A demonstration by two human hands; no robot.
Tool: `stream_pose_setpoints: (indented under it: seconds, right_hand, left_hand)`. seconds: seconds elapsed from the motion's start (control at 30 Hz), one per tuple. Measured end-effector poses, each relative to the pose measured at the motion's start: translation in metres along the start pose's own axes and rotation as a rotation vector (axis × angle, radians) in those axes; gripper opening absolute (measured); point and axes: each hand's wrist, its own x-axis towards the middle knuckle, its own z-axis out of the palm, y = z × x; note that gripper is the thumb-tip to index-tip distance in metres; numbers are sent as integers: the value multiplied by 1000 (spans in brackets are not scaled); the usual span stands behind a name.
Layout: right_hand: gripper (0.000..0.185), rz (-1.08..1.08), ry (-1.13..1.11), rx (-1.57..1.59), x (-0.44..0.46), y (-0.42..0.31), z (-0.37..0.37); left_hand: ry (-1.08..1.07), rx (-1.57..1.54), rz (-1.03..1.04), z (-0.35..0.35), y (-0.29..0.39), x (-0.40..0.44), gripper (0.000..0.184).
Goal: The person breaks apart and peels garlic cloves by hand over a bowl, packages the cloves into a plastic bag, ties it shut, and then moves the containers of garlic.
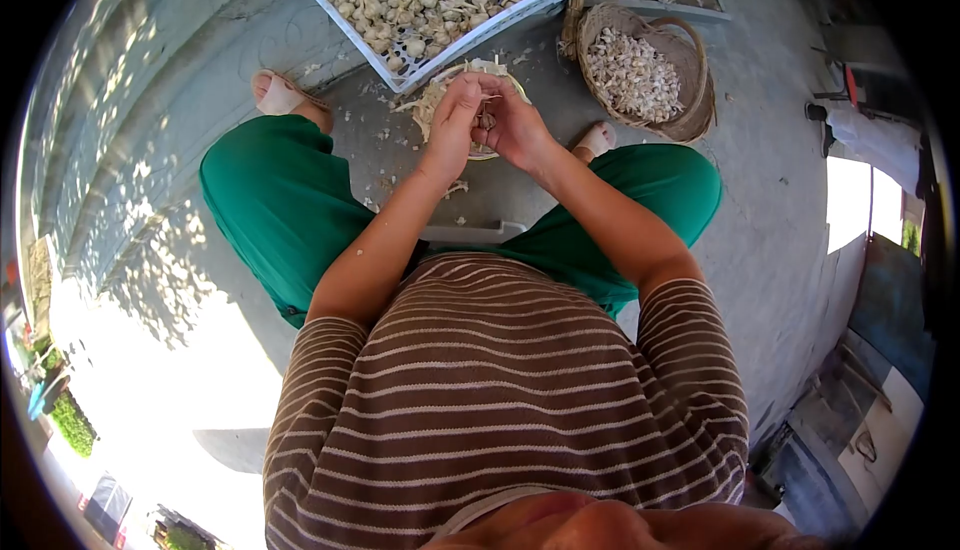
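Note:
Both my hands meet over a round basket (428,106) that holds pale garlic skins. My left hand (456,122) is closed, its thumb and fingers pinched at a piece of garlic (487,120). Against it, my right hand (518,130) is cupped, with purplish garlic cloves held in its curled fingers. The hands partly hide the garlic, so whether it is a whole bulb or loose cloves I cannot tell. Much of the round basket lies hidden under my hands.
Ahead stands a light-blue plastic crate (375,68) full of garlic bulbs. At its right, a wicker basket (700,90) with a handle contains separated cloves. Bits of skin litter the concrete floor (760,200). My knees flank the round basket.

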Motion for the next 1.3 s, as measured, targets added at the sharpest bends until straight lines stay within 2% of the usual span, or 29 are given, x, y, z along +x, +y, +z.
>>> stream_pose_setpoints:
  seconds: [0.07, 0.1, 0.13, 0.23, 0.3, 0.33, 0.37, 0.4, 0.43, 0.53, 0.6, 0.67, 0.7, 0.73, 0.8, 0.83, 0.9, 1.03, 1.1, 1.13, 1.2, 1.27, 1.3]
  right_hand:
    - [42, -23, 88, 66, -3, 4, 6]
    - [34, -53, 80, 193, -3, 4, 9]
    - [34, -53, 81, 192, 1, 4, 3]
    - [29, -69, 91, 88, 17, -2, -36]
    - [27, -137, 183, 182, 25, -22, -66]
    - [29, -239, 278, 294, 29, -38, -78]
    - [31, -342, 373, 405, 32, -55, -89]
    - [32, -508, 415, 503, 34, -77, -99]
    - [34, -674, 455, 600, 34, -96, -107]
    - [41, -736, 537, 720, 27, -122, -126]
    - [43, -713, 570, 688, 40, -107, -128]
    - [39, -500, 529, 169, 58, -86, -127]
    - [32, -473, 493, -60, 60, -82, -108]
    - [32, -466, 492, -66, 69, -80, -97]
    - [20, -478, 309, -451, 86, -75, -77]
    - [20, -474, 310, -454, 96, -72, -71]
    - [19, -498, 239, -666, 125, -71, -59]
    - [20, -510, 298, -858, 195, -69, -34]
    - [28, -619, 280, -1189, 235, -63, -28]
    - [28, -617, 275, -1189, 245, -59, -20]
    - [32, -782, 414, -1680, 263, -54, -2]
    - [37, -744, 380, -1703, 271, -50, 10]
    - [38, -732, 379, -1860, 272, -47, 12]
  left_hand:
    - [-80, 298, 43, 10, 4, -5, 32]
    - [-144, 410, 143, 10, 3, -3, 29]
    - [-144, 409, 143, 11, 1, -2, 29]
    - [-142, 313, 187, 15, -2, 1, 26]
    - [-52, 162, 135, 13, 0, 5, 22]
    - [-50, 160, 134, 8, -5, 6, 22]
    - [21, 78, 46, 0, -13, 7, 22]
    - [93, -5, -42, -5, -17, 9, 21]
    - [97, -10, -44, -6, -18, 10, 21]
    - [196, -51, -165, -10, -20, 12, 16]
    - [266, -158, -277, -14, -25, 16, 14]
    - [300, -206, -310, -16, -26, 20, 13]
    - [330, -247, -342, -18, -26, 21, 13]
    - [337, -252, -341, -20, -27, 23, 13]
    - [368, -284, -348, -23, -30, 26, 13]
    - [370, -288, -349, -24, -31, 27, 13]
    - [397, -301, -359, -28, -32, 29, 13]
    - [428, -335, -327, -38, -28, 34, 12]
    - [490, -334, -289, -43, -24, 37, 11]
    - [495, -334, -287, -45, -22, 38, 11]
    - [512, -345, -292, -47, -20, 38, 10]
    - [511, -353, -287, -50, -19, 39, 11]
    - [506, -362, -287, -51, -19, 38, 12]
